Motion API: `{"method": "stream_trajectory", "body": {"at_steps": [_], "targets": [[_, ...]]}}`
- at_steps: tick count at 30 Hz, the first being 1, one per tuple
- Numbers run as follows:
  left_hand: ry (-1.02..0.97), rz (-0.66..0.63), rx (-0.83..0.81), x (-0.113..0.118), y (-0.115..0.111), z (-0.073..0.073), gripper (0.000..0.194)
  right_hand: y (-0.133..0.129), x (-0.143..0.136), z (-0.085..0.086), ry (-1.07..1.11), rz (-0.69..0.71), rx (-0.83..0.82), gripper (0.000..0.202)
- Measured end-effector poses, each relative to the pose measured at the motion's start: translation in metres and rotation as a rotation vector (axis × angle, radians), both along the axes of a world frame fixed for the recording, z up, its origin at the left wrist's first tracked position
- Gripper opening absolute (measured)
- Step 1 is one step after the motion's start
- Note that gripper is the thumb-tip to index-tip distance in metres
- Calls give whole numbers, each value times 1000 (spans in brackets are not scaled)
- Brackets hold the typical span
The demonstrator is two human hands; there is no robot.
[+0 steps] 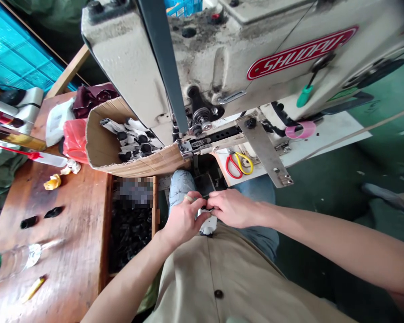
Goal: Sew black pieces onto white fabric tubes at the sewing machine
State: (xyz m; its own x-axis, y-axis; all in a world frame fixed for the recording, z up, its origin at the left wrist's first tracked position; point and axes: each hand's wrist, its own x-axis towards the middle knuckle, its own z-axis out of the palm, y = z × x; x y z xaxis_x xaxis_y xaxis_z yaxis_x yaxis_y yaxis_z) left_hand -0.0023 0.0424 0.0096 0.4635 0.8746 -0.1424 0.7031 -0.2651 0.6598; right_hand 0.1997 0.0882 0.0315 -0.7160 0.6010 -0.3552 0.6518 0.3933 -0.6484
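Observation:
Low in the middle, close to my lap, a small white piece with black parts (208, 225) is pinched between both hands. My left hand (184, 219) holds its left side with thumb and fingers, a ring on one finger. My right hand (233, 207) grips its upper right edge, fingertips close to those of the left. The fingers hide much of the piece's top. Beyond the hands stands a large sewing machine (222, 58) with a metal arm plate (264, 152).
A cardboard box (137, 166) of white and black pieces stands left of the machine. Below it is a wooden drawer (154, 206) of black parts. Red-and-yellow scissors (238, 163) lie on the machine's white table (332, 130). A wooden table (70, 224) holds a glass bottle (16, 262).

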Motion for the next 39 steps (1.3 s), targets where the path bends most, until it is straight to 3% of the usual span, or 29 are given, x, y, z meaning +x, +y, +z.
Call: {"method": "stream_trajectory", "body": {"at_steps": [7,11,14,18,20,25,27,29,32,35,39], "targets": [[-129,-127,-165,-14,33,31,18,11,2,22,98,-58,-88,18],[-278,-236,-205,-17,43,55,22,21,5,31,139,-156,-271,10],[-483,-264,-297,-17,39,66,35,27,10,35,235,-59,-347,18],[-659,-146,-425,-17,21,65,41,20,18,40,357,91,-340,31],[-714,-87,-447,-20,10,57,39,7,20,42,381,93,-224,32],[-548,-14,-351,-29,-10,37,35,-22,18,39,285,246,413,34],[-472,-14,-273,-33,-10,38,31,-23,16,36,276,249,462,35],[-444,-92,-240,-36,-5,43,28,-20,14,33,311,184,334,34],[-443,-248,-333,-37,7,55,27,-12,10,30,369,58,2,27],[-419,-245,-407,-37,13,61,27,-9,6,27,397,-98,-243,24],[-390,-205,-380,-38,12,62,29,-12,1,25,401,-190,-375,28]]}}
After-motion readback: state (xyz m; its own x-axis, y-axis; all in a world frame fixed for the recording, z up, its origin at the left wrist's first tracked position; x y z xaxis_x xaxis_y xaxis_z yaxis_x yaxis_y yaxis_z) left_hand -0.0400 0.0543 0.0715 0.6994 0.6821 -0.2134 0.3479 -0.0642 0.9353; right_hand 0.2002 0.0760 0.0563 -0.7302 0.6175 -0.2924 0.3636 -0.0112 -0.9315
